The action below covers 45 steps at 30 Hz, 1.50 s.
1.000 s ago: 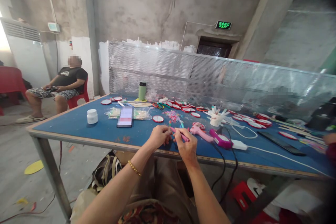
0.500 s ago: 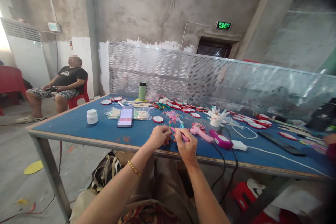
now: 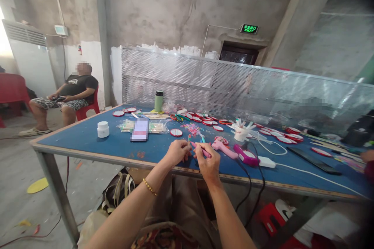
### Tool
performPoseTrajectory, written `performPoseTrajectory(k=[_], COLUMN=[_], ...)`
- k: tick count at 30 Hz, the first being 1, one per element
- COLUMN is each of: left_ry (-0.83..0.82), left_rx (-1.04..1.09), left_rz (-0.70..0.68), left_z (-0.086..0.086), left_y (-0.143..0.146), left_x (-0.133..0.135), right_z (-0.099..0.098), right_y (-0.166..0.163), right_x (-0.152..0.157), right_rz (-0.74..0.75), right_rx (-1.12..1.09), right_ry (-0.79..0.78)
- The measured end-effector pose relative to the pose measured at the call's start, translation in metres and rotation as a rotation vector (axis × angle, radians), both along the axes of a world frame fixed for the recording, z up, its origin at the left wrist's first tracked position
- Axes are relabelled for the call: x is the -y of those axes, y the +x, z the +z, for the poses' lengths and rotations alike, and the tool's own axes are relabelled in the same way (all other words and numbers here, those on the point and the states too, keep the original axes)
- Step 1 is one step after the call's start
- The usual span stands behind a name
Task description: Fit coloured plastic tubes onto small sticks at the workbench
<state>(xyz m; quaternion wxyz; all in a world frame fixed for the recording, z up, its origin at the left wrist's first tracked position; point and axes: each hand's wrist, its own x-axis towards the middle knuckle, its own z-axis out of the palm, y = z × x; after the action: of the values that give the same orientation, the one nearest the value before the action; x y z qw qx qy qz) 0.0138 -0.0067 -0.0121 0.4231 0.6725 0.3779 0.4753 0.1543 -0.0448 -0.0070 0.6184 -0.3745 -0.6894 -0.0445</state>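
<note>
My left hand (image 3: 177, 151) and my right hand (image 3: 207, 160) meet at the near edge of the blue table (image 3: 87, 140). Both are closed in a pinch. Across the fingers of my right hand lies a thin pink stick (image 3: 201, 150). A short colored stick (image 3: 189, 138) rises from my left fingers. A pink glue gun (image 3: 224, 148) lies just right of my hands, with a purple one (image 3: 247, 155) beside it.
A phone (image 3: 139, 130), a white jar (image 3: 103, 129), a green bottle (image 3: 158, 101), several red round discs (image 3: 176, 132) and a white cup of sticks (image 3: 240, 131) sit on the table. Cables (image 3: 309, 173) run right. A perforated metal screen (image 3: 233, 85) backs it. A person sits far left (image 3: 68, 95).
</note>
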Motion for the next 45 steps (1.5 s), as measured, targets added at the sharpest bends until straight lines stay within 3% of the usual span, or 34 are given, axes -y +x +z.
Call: performPoseTrajectory(k=[45], left_ry=[0.013], left_rx=[-0.025], left_rz=[0.018], left_z=[0.0053], left_y=[-0.0007], left_x=[0.0064], right_z=[0.0003], right_y=[-0.0007], right_x=[0.0017], right_rz=[0.047], right_rx=[0.025], right_ry=[-0.021])
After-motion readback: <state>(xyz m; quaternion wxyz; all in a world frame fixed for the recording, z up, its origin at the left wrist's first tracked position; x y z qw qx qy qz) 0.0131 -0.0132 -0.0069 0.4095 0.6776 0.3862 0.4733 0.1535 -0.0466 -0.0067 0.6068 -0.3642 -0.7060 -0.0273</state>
